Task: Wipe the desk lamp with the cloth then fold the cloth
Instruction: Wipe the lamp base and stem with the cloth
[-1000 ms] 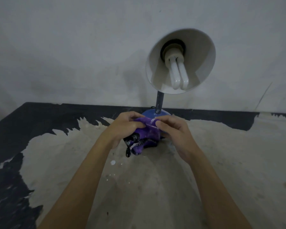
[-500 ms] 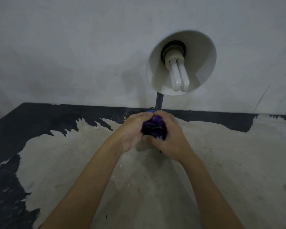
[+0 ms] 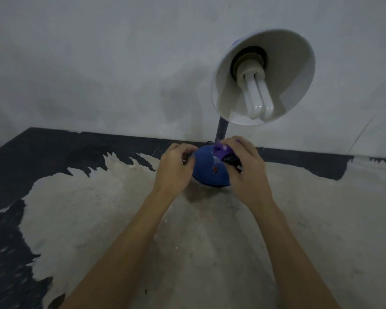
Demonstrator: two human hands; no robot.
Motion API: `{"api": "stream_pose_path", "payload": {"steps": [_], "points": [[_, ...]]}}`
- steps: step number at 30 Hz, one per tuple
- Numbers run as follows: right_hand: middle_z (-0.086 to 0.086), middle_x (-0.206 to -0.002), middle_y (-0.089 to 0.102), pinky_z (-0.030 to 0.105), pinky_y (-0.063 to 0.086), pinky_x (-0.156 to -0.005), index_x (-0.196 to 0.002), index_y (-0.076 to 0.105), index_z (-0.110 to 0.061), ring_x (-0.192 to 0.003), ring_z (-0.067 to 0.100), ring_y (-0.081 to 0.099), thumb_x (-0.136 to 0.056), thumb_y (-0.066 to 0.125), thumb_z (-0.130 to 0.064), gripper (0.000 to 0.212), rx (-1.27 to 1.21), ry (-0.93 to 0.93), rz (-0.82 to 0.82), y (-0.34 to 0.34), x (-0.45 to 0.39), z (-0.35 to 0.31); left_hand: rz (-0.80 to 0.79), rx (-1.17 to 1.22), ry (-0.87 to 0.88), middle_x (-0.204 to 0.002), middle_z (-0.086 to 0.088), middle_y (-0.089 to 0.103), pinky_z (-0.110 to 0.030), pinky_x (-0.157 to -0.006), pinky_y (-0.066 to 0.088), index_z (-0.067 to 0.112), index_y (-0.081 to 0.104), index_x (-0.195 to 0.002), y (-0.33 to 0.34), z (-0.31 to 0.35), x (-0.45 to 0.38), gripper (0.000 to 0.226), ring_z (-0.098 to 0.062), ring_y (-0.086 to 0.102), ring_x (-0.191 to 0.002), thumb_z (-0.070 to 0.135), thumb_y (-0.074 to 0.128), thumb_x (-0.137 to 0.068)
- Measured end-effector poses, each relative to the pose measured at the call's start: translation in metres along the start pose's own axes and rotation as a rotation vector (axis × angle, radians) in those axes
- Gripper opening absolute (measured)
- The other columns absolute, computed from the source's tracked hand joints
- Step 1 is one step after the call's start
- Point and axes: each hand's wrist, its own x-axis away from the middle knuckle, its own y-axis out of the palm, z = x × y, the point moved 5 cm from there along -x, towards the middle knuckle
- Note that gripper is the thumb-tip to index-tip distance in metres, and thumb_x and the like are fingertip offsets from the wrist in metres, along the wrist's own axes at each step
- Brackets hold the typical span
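Note:
The desk lamp stands at the back of the table against the wall. Its white shade (image 3: pixel 296 63) faces me with a white bulb (image 3: pixel 257 97) inside, and a dark neck (image 3: pixel 221 131) runs down to a round blue base (image 3: pixel 206 169) with a small red switch. My right hand (image 3: pixel 245 168) presses a bunched purple cloth (image 3: pixel 223 150) onto the right top of the base. My left hand (image 3: pixel 176 166) grips the base's left side, fingers curled round its edge. Most of the cloth is hidden under my right hand.
The table (image 3: pixel 187 241) has a worn pale surface with black patches at its left and back edges. A grey wall (image 3: pixel 98 63) rises directly behind the lamp. The lamp shade hangs above and to the right of my hands.
My hands have parted: the left let go of the cloth and took the lamp base, and the right carried the bunched cloth onto the base, which now shows between them.

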Motion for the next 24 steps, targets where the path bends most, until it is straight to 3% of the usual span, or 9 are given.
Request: {"api": "stream_pose_path", "payload": {"steps": [6, 8, 12, 18, 24], "points": [[0.007, -0.153, 0.045, 0.05, 0.029, -0.12, -0.143, 0.052, -0.024, -0.137, 0.031, 0.043, -0.088, 0.061, -0.008, 0.058, 0.181, -0.077, -0.27, 0.06, 0.009, -0.015, -0.069, -0.096, 0.065, -0.122, -0.015, 0.063, -0.032, -0.098, 0.048, 0.003, 0.066, -0.129, 0.009, -0.014, 0.007, 0.046, -0.028, 0.06, -0.112, -0.012, 0.061, -0.085], [0.008, -0.15, 0.05, 0.054, 0.029, -0.119, -0.142, 0.054, -0.024, -0.135, 0.032, 0.047, -0.087, 0.061, -0.012, 0.056, 0.181, -0.06, -0.235, 0.061, 0.009, -0.011, -0.069, -0.099, 0.065, -0.119, -0.016, 0.065, -0.038, -0.098, 0.049, 0.004, 0.067, -0.128, 0.008, -0.016, 0.005, 0.047, -0.029, 0.061, -0.11, -0.013, 0.058, -0.084], [0.011, -0.145, 0.056, 0.052, 0.038, -0.114, -0.14, 0.055, -0.02, -0.131, 0.034, 0.052, -0.088, 0.062, -0.015, 0.053, 0.193, -0.019, -0.172, 0.055, 0.006, -0.003, -0.041, -0.114, 0.076, -0.11, -0.01, 0.066, -0.033, -0.09, 0.048, 0.01, 0.07, -0.12, 0.01, -0.019, 0.004, 0.036, -0.025, 0.061, -0.103, -0.004, 0.058, -0.089], [0.008, -0.151, 0.047, 0.049, 0.031, -0.117, -0.142, 0.052, -0.022, -0.137, 0.031, 0.044, -0.092, 0.06, -0.012, 0.052, 0.229, 0.082, -0.177, 0.038, -0.004, 0.022, -0.025, -0.07, 0.066, -0.111, -0.007, 0.065, -0.039, -0.092, 0.053, 0.015, 0.07, -0.123, 0.011, -0.025, 0.006, 0.037, -0.023, 0.064, -0.1, -0.001, 0.059, -0.092], [0.008, -0.15, 0.044, 0.032, 0.039, -0.106, -0.143, 0.051, -0.021, -0.131, 0.03, 0.048, -0.091, 0.055, 0.003, 0.057, 0.066, 0.273, -0.08, 0.014, -0.005, 0.048, -0.024, -0.061, 0.064, -0.11, -0.007, 0.063, -0.041, -0.091, 0.053, 0.016, 0.07, -0.125, 0.012, -0.028, 0.005, 0.035, -0.023, 0.064, -0.096, 0.002, 0.059, -0.094]]}}
